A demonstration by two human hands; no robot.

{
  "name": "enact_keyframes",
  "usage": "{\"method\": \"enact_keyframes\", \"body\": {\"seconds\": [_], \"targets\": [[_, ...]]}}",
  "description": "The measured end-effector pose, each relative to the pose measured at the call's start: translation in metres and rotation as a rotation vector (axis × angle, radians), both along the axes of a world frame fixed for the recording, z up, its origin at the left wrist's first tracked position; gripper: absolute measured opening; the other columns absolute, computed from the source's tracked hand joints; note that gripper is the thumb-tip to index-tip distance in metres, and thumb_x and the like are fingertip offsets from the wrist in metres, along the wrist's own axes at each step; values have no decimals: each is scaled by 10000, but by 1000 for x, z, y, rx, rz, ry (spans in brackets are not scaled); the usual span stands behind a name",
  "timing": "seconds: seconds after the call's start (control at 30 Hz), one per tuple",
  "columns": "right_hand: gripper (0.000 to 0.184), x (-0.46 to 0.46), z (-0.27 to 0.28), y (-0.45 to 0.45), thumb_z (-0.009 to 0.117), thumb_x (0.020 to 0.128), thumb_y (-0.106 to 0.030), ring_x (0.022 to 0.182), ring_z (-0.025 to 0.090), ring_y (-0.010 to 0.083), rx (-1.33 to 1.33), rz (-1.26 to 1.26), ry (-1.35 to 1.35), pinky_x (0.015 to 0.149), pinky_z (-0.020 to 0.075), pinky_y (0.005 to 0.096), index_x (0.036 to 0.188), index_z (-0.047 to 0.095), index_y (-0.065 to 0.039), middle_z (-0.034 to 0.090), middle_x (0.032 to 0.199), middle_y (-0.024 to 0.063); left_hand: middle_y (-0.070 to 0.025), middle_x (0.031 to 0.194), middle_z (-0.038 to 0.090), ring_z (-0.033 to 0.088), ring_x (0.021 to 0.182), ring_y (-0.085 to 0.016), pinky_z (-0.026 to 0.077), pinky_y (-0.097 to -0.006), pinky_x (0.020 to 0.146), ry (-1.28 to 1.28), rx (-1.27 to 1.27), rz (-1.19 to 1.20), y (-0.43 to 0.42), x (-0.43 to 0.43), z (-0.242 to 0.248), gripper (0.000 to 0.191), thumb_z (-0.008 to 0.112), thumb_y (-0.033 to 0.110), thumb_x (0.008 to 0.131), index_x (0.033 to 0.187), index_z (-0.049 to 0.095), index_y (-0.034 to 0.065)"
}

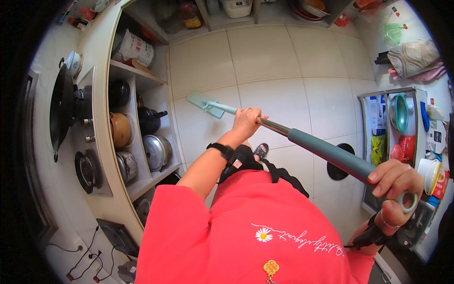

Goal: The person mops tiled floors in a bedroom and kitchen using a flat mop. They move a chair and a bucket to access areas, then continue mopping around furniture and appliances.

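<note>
A flat mop crosses the view, its pale green mop head [205,104] on the tiled floor near the left shelves. Closed around the lower shaft is my left hand [247,122], just below the metal tube [275,126]. My right hand [397,183] grips the top end of the teal handle sleeve [330,152], beside the pale green hanging ring [407,202]. The shaft slants from upper left down to lower right, in front of my red shirt. One sandalled foot [261,151] shows beneath it.
Left, open shelves hold several pots [156,151] under a counter with a wok [64,110] and a gas burner [87,172]. A black round object [340,161] stands on the floor behind the handle. A rack [388,92] with bowls and bags lines the right; low shelves [230,23] cross the far end.
</note>
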State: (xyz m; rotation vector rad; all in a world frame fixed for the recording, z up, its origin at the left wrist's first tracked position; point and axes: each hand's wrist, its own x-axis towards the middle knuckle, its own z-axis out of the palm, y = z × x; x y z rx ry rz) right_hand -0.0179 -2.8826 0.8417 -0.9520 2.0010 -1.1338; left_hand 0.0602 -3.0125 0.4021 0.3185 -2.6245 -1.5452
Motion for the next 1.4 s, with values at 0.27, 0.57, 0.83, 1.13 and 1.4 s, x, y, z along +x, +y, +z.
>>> {"method": "enact_keyframes", "body": {"seconds": [0.27,0.57,0.83,1.13,1.4], "targets": [[186,12,-7,-4,618,532,33,835,622,308,106,-200,153,762,497,376,669,536,-63,639,723,118,-64,823,620,561,893,-285,345,-402,774,59,121,-61,12,-109,-11,271,646,352,837,751,584,103],[201,-100,-43,-149,715,674,-114,862,618,241,40,364,47,818,485,375,828,587,-92,660,823,68,-22,738,618,589,795,-245,374,-404,776,175,-155,-120,-114,-189,-42,326,640,430,813,710,580,127],[222,-145,1,-112,725,745,-93,808,614,3,-302,230,384,657,319,258,945,658,-161,675,872,-28,-48,645,551,574,680,-252,405,-397,788,370,83,-28,-163,-131,6,247,688,261,743,707,503,103],[128,-259,-87,-293,740,704,-72,799,678,77,-157,981,-457,493,318,159,757,661,-158,706,812,-26,-47,655,559,586,683,-250,389,-381,703,125,51,128,-206,-55,-35,307,685,336,780,694,502,106],[197,-233,-119,-356,732,619,-50,729,654,215,-50,833,-431,596,541,256,668,546,-92,658,706,44,-43,680,558,573,691,-265,367,-386,721,-73,-118,368,-221,-42,-50,260,647,279,818,718,488,99]]}}
